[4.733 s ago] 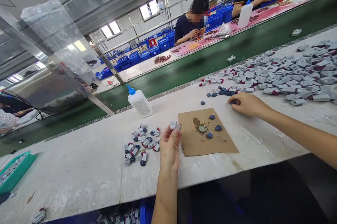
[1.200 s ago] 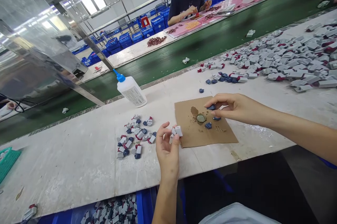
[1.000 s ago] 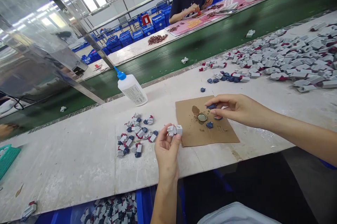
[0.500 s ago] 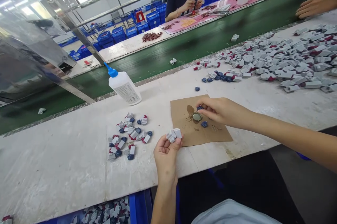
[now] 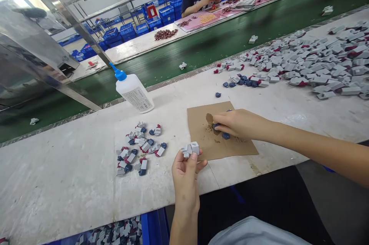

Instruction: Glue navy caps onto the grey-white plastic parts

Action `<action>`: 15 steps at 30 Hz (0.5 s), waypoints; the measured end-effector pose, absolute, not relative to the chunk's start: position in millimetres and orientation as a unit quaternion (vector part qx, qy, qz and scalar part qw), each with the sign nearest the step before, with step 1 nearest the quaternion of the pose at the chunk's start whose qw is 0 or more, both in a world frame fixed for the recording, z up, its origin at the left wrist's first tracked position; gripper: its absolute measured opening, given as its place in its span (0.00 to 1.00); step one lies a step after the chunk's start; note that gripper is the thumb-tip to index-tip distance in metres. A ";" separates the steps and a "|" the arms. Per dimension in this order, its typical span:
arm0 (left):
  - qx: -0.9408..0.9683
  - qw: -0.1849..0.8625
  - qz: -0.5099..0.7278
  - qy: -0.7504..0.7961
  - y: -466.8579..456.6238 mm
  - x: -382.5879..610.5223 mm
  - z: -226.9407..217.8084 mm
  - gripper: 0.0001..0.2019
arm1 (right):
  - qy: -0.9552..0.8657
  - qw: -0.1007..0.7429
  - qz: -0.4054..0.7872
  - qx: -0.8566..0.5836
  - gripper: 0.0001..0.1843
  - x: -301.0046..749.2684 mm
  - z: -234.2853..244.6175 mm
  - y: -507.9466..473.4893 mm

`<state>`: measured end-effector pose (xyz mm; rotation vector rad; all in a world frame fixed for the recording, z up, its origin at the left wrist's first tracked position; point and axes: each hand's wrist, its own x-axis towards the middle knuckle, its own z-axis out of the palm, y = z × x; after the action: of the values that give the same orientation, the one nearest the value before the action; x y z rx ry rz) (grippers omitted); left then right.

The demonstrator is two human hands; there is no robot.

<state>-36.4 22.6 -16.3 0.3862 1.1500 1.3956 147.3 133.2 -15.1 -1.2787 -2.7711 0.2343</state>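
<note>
My left hand [image 5: 186, 172] is raised over the near edge of the white bench, its fingertips pinched on a small grey plastic part [image 5: 191, 148]. My right hand [image 5: 238, 123] rests on a brown cardboard sheet [image 5: 201, 137], fingers closed on a small dark blue piece [image 5: 215, 125] pressed down where the glue-stained spot is. Another blue piece [image 5: 226, 136] lies just below that hand. A small heap of grey, red and blue assembled parts [image 5: 138, 149] lies left of the cardboard.
A white glue bottle with a blue nozzle [image 5: 132, 90] leans behind the heap. A big pile of grey parts [image 5: 314, 64] covers the right of the bench. A green conveyor belt [image 5: 187, 57] runs behind; a person works beyond it. A blue bin of parts [image 5: 121, 233] sits below.
My right hand has lowered onto the cardboard, covering the round glue cap and pressing the blue piece there. My left hand keeps the grey part and has sunk slightly.
</note>
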 end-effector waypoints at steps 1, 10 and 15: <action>0.171 0.598 0.603 0.499 22.3 -35.8 -15.6 0.09 | -0.901 0.041 0.089 -0.422 0.06 147.4 -13.1 133.1; 0.238 0.556 0.604 0.519 16.9 -26.8 -4.7 0.07 | -0.789 0.243 0.385 -0.412 0.10 133.2 43.2 94.8; 0.275 0.566 0.599 0.495 13.3 -25.4 -2.9 0.07 | -0.704 0.250 0.542 -0.385 0.09 123.2 53.3 80.0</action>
<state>-25.4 13.3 -2.9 0.6470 1.1637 1.4072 123.2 80.0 53.3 -1.0471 -1.9183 1.4754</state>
